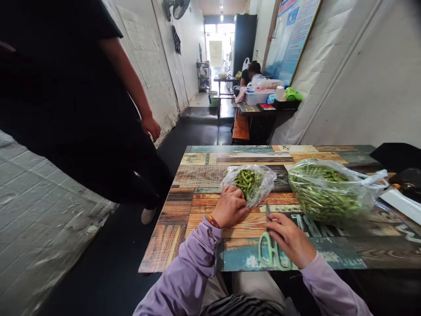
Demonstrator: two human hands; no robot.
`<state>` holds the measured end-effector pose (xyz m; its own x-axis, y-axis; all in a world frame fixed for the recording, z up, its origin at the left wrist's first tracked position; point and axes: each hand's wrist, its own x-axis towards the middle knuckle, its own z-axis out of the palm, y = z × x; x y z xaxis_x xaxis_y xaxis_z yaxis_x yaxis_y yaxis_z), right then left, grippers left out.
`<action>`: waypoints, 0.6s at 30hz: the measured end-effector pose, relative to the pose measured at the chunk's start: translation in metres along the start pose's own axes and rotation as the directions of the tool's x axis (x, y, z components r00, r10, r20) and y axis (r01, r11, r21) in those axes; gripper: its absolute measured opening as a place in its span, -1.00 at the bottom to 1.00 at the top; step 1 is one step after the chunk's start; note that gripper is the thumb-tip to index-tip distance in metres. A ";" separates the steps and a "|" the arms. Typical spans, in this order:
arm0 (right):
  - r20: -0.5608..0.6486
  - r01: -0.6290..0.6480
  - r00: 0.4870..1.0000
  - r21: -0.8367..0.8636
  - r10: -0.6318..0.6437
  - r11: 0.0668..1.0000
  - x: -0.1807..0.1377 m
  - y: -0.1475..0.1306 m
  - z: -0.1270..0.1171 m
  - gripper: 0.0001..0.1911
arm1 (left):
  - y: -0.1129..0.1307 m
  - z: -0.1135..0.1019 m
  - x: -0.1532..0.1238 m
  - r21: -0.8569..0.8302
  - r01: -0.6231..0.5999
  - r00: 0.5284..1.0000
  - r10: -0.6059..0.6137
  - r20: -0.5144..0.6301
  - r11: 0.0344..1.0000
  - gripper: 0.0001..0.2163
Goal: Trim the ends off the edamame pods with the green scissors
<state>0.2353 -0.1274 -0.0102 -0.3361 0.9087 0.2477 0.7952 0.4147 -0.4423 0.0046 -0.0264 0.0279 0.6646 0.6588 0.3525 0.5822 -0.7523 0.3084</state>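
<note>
My left hand (231, 206) rests at the near edge of a small clear plastic bag (259, 177) of green pods, fingers curled into its opening; whether they hold a pod is hidden. My right hand (289, 239) lies on the patterned table (197, 193), fingers closed over a pair of pale green scissors (271, 252) whose blades point away toward the small bag. A larger clear bag (329, 191), full of green pods, sits to the right of both hands.
A person in black (85, 101) stands in the aisle at the table's left. A dark bag (399, 160) and a white object (403, 204) sit at the right edge. Further back is another table (263, 107) with containers and a seated person (250, 72).
</note>
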 end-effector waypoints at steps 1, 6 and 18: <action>-0.041 -0.022 0.999 -0.027 0.020 0.999 -0.002 0.011 -0.002 -0.72 | 0.002 0.000 0.000 0.015 -0.025 0.999 0.024 0.029 1.000 -0.82; -0.265 -0.186 0.955 -0.181 0.134 0.966 -0.017 0.045 -0.011 -0.61 | 0.007 -0.001 -0.002 0.055 -0.056 0.994 0.051 0.102 0.997 -0.70; -0.183 -0.112 0.982 -0.319 0.055 0.941 -0.045 0.042 -0.012 -0.56 | -0.017 0.002 -0.007 0.055 0.335 0.934 -0.324 -0.148 0.941 -0.72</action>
<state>0.2899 -0.1510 -0.0300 -0.1940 0.9059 0.3765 0.9470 0.2731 -0.1690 -0.0088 -0.0182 0.0182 0.3628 0.8593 0.3605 0.7962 -0.4869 0.3592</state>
